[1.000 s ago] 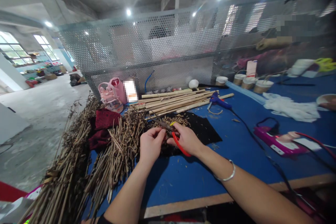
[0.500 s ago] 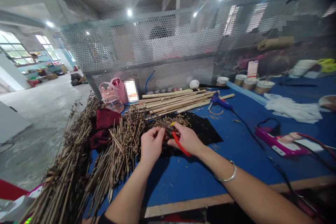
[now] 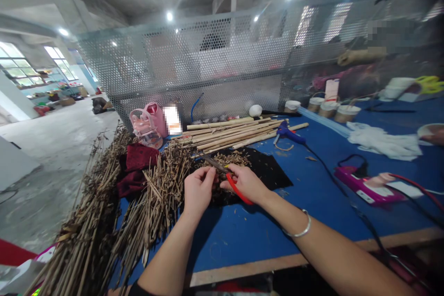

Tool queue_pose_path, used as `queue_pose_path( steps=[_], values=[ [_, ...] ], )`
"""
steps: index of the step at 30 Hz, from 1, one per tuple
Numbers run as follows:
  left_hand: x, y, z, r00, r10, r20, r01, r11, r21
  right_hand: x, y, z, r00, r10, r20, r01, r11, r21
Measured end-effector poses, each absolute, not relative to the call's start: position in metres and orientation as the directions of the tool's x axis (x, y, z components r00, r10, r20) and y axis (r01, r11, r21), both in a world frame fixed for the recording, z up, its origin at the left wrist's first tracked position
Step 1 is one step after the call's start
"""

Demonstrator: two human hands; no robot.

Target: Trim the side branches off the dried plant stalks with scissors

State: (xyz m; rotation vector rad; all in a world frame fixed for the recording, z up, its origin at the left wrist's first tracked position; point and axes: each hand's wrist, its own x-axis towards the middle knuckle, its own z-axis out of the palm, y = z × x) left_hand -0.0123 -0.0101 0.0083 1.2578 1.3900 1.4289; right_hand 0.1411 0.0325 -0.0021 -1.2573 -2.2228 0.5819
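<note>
A craft workshop in a factory hall.
Dried twig bundles (image 3: pixel 104 212) are lying on a blue desk (image 3: pixel 312 194) below a perforated metal screen (image 3: pixel 208 64), bamboo sticks (image 3: pixel 236 133) just beside the twigs.

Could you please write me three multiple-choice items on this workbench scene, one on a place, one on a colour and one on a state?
1. Where do the pale sticks lie?
A. beyond the black mat
B. on the floor
C. on the white cloth

2. What colour are the shears' handles?
A. green
B. red
C. white

3. What is the right hand doing?
A. resting flat
B. gripping the shears
C. holding a cup

Answers:
1 A, they lie behind the mat.
2 B, a red loop shows under the hand.
3 B, fingers wrap the handle.
</note>
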Motion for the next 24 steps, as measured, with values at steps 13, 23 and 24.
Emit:
queue_pose_path(
  steps=[13, 23, 24],
  values=[
    [-0.0124, -0.0094, 0.0086, -0.175, 0.977, 0.119, 0.042, -0.113, 0.993, 0.1403, 0.0301, -0.0011, -0.477, 0.836, 0.27, 0.598, 0.534, -0.597],
    [-0.0101, -0.0104, 0.0079, -0.217, 0.96, 0.178, 0.155, -0.146, 0.977, 0.1382, 0.0291, 0.0019, -0.477, 0.851, 0.22, 0.536, 0.48, -0.694],
    [-0.01, -0.0106, 0.0077, -0.216, 0.96, 0.181, 0.159, -0.149, 0.976, 0.1379, 0.0287, 0.0014, -0.48, 0.849, 0.22, 0.531, 0.481, -0.698]
  ],
)
